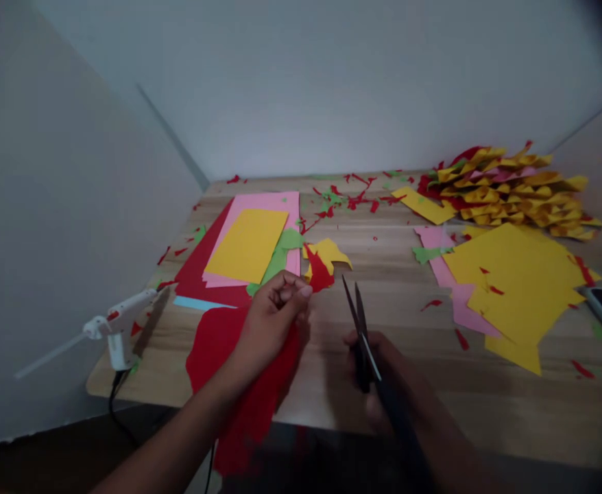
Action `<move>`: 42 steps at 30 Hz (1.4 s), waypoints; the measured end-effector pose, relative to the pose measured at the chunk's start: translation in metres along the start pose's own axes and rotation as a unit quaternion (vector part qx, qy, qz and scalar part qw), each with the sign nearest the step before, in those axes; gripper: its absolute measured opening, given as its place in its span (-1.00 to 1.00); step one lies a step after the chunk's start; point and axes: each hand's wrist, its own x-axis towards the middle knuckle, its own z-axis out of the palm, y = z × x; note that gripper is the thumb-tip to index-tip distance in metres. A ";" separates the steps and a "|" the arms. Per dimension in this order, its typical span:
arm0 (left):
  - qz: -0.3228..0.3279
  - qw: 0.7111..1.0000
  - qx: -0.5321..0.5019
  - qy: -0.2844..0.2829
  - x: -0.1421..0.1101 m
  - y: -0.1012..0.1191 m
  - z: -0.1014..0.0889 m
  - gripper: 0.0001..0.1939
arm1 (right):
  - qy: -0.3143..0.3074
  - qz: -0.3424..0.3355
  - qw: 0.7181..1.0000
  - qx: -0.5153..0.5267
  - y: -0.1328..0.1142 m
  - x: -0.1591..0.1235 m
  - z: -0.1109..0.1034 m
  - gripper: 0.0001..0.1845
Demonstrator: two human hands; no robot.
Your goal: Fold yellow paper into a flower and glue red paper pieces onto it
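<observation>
Gripping the red sheet (221,357), the left hand (280,309) holds it over the near edge of the counter (393,288), seemingly to steady it; the right hand (383,370), well apart, is closed around scissors (361,319), their slightly parted blades pointing far, likely to keep the tips clear. Dull and plain, the sheet droops, its lower border uneven. A glue gun (120,326) stands left, perhaps out of the way; red scraps (461,339) lie right.

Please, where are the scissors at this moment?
In the head view, the scissors are in the right hand, to the right of the left hand.
</observation>
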 end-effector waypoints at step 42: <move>0.196 0.966 0.037 0.166 0.066 -0.054 0.017 -0.92 | 0.111 -0.226 0.916 -0.313 0.031 0.142 -0.032 -0.52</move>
